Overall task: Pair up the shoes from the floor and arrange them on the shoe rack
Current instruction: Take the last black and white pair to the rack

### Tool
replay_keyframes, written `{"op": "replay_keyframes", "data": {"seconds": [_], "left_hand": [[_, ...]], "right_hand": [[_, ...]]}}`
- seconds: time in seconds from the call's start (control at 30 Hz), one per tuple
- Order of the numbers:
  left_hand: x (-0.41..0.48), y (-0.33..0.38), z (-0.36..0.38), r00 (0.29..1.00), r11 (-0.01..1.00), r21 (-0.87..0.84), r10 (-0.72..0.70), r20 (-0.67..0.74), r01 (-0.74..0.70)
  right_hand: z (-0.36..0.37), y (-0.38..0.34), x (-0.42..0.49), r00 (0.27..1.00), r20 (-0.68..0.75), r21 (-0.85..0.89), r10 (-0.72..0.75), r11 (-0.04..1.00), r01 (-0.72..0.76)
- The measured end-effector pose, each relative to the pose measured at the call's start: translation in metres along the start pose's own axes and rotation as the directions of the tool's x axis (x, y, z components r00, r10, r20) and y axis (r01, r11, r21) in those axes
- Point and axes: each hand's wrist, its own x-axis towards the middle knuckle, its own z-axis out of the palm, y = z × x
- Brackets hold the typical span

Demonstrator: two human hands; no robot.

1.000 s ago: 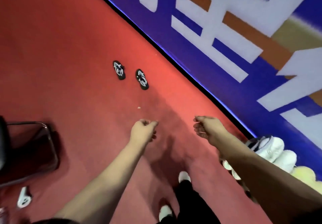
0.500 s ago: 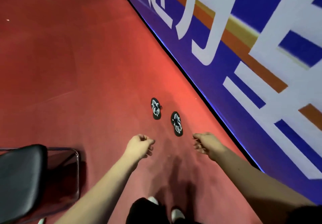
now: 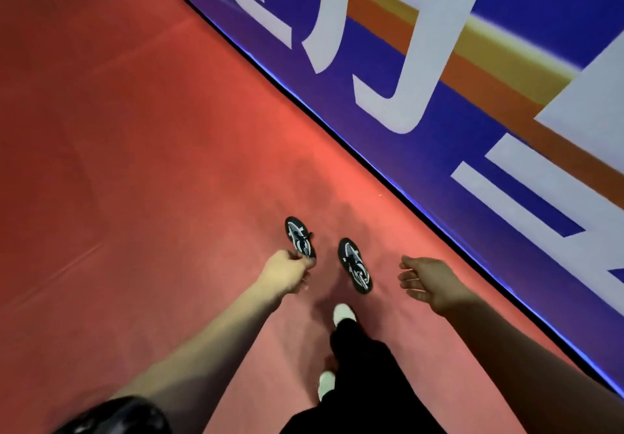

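Note:
Two black shoes with white patterns lie side by side on the red floor, toes pointing away: the left shoe [image 3: 299, 237] and the right shoe [image 3: 355, 266]. My left hand [image 3: 287, 273] hangs above the floor with its fingers curled into a loose fist and nothing in it; in the image it overlaps the heel of the left shoe. My right hand [image 3: 427, 283] is to the right of the right shoe, fingers relaxed and spread, holding nothing. No shoe rack is in view.
A blue wall banner [image 3: 439, 129] with large white characters and an orange stripe runs diagonally along the right. My own feet in white shoes [image 3: 343, 313] and black trousers are just behind the pair. A dark rounded object [image 3: 114, 416] sits at the bottom left.
I have walked toward the black pair, which now lies just in front of my feet between my hands. The chair on the left has left the view. My right fingers have spread.

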Motion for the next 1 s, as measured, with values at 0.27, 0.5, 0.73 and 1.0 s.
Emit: {"op": "replay_keyframes", "data": {"seconds": [0.27,0.5,0.73,1.0], "left_hand": [[0.174,0.047,-0.025,0.998,0.983,0.182,0.0,0.063,-0.011],[0.358,-0.006,-0.016,0.985,0.935,0.351,-0.108,0.134,0.055],[0.562,-0.116,0.03,0.965,0.799,0.6,-0.179,0.192,0.029],[0.687,-0.27,0.09,0.911,0.848,0.417,-0.401,0.1,0.327]], "right_hand": [[0.057,-0.065,0.144,0.995,-0.014,-0.01,0.101,0.995,-0.102],[0.104,-0.036,0.297,0.983,-0.076,-0.116,0.167,0.978,-0.175],[0.139,0.08,0.481,0.947,-0.262,-0.371,0.185,0.887,-0.275],[0.135,0.217,0.598,0.881,-0.45,-0.601,0.146,0.68,-0.42]]}}
